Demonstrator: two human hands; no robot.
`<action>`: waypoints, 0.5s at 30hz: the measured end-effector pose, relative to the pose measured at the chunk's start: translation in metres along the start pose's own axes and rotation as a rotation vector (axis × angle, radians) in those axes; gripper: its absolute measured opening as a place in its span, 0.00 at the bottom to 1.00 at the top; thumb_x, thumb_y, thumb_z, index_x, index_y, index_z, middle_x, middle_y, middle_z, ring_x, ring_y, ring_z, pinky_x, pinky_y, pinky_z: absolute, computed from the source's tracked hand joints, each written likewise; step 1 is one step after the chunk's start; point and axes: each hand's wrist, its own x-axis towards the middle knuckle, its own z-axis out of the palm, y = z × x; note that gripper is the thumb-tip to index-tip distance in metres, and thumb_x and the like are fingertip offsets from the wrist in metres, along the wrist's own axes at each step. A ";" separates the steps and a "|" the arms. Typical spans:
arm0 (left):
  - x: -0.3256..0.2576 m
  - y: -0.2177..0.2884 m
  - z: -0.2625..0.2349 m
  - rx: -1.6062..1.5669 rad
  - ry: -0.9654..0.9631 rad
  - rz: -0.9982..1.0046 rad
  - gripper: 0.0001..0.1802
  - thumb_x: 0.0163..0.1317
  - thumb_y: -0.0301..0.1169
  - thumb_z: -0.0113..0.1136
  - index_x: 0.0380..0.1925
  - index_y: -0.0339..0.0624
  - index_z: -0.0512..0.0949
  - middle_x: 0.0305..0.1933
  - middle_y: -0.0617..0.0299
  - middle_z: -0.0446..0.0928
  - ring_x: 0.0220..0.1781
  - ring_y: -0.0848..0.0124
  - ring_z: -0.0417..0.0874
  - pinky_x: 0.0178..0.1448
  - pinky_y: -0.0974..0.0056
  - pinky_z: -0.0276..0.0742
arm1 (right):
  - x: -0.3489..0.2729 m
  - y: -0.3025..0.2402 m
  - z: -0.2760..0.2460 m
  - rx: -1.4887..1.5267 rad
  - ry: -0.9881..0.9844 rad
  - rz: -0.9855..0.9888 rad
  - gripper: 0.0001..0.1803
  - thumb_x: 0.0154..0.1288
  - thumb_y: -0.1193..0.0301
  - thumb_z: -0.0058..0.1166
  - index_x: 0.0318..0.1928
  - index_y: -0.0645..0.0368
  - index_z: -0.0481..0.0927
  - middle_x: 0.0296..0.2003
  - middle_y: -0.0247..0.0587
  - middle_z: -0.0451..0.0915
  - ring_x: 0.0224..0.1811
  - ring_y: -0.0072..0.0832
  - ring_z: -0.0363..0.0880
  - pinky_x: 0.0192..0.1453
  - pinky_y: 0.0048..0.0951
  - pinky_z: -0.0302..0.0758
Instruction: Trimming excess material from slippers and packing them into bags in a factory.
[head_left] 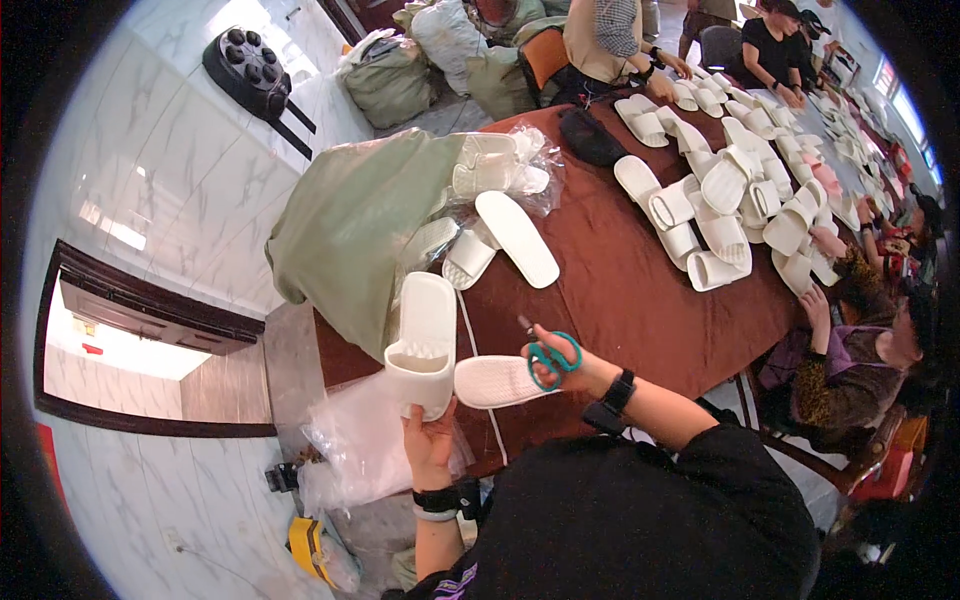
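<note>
My left hand (428, 438) grips a white slipper (422, 345) by its strap end, with the sole pointing away from me. In my right hand (580, 368) is a pair of scissors (547, 362) with teal handles, my fingers closed round the loops and the blades pointing up and left. Just left of that hand a second slipper (492, 382) lies sole up, its far end partly covered by the hand. Beyond, a loose slipper (518, 240) rests against another slipper (470, 257), beside slippers in clear plastic (500, 165).
A large green sack (345, 230) spreads over the left end of the brown-covered table (610, 290). Many white slippers (720, 220) pile up on the right, with a black cap (590, 137) nearby. Other people sit and stand along the table. Clear plastic (350, 440) hangs near my left arm.
</note>
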 end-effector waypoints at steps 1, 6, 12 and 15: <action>0.000 0.003 -0.002 -0.041 -0.004 0.023 0.23 0.66 0.28 0.49 0.60 0.48 0.60 0.62 0.54 0.65 0.59 0.52 0.71 0.55 0.42 0.76 | -0.006 -0.004 -0.003 -0.186 0.033 -0.082 0.29 0.65 0.42 0.41 0.37 0.58 0.73 0.16 0.32 0.70 0.14 0.21 0.67 0.17 0.21 0.63; -0.004 0.033 0.000 0.016 -0.001 0.107 0.23 0.66 0.29 0.49 0.61 0.48 0.60 0.62 0.54 0.66 0.59 0.53 0.71 0.56 0.42 0.75 | -0.009 -0.010 -0.029 -1.120 0.202 -0.277 0.30 0.59 0.43 0.53 0.46 0.57 0.71 0.27 0.39 0.79 0.29 0.32 0.79 0.31 0.32 0.75; -0.025 0.098 -0.008 -0.045 -0.031 0.372 0.23 0.66 0.30 0.50 0.60 0.47 0.62 0.60 0.54 0.68 0.59 0.56 0.72 0.56 0.47 0.76 | 0.036 0.018 -0.013 -1.801 0.338 -0.310 0.34 0.52 0.48 0.60 0.55 0.52 0.67 0.34 0.49 0.80 0.39 0.49 0.79 0.39 0.46 0.74; -0.035 0.110 -0.010 0.057 0.034 0.424 0.23 0.65 0.31 0.51 0.60 0.47 0.62 0.60 0.54 0.69 0.58 0.57 0.73 0.54 0.49 0.78 | 0.081 0.037 -0.019 -1.911 0.312 -0.270 0.36 0.48 0.51 0.64 0.55 0.51 0.66 0.34 0.47 0.80 0.38 0.48 0.79 0.38 0.46 0.74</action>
